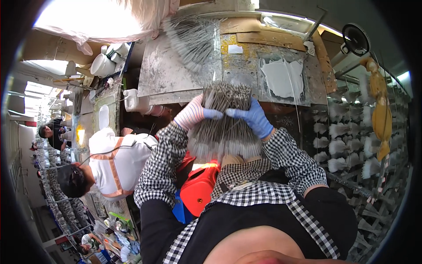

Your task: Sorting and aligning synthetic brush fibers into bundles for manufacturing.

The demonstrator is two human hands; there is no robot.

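Observation:
A thick bundle of thin grey wire-like rods (225, 127) stands in front of my body, its pale, translucent ends fanned out below. My left hand (194, 114), in a white striped glove, grips the bundle's left side with its thumb across the front. From the right, my right hand (254, 119) in a blue glove holds the same bundle, thumb pointing inward. The two thumbs nearly meet at the middle. Most of my other fingers are hidden behind the rods. The bundle's dark upper tips reach the near edge of the worktable (171, 81).
A loose fan of similar rods (190, 42) lies at the table's far side. White paste (283, 78) covers a board on the right. A small fan (355, 38) and racks of hanging pale bundles (340, 143) stand right. A co-worker in white (116, 163) is at left, beside a red seat (200, 189).

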